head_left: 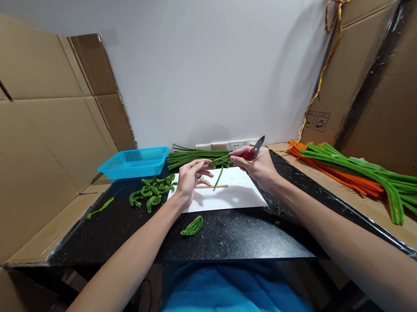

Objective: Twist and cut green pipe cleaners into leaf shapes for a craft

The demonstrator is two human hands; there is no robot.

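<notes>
My left hand (pixel 191 179) is closed at the thumb and forefinger on the left end of green chenille stems (pixel 218 161), its other fingers loosely bent. At the right end, my right hand (pixel 261 167) pinches the same stems. It also has a red-handled tool (pixel 258 145), seemingly scissors, tucked in it with the dark tip pointing up and right. Below the hands lies a white sheet (pixel 235 194) with a thin wooden stick (pixel 214 186) on it. One green strand (pixel 218 177) slants down towards the stick. Fingers hide part of the stems.
Curled green pieces (pixel 152 190) are heaped left of the sheet; another looped piece (pixel 192 226) lies in front. Behind are a blue basket (pixel 136 169) and a dark green stem bundle (pixel 188 156). Green stems (pixel 394 182) and orange stems (pixel 352 179) rest on cardboard at right. Cardboard walls (pixel 36 138) flank the table.
</notes>
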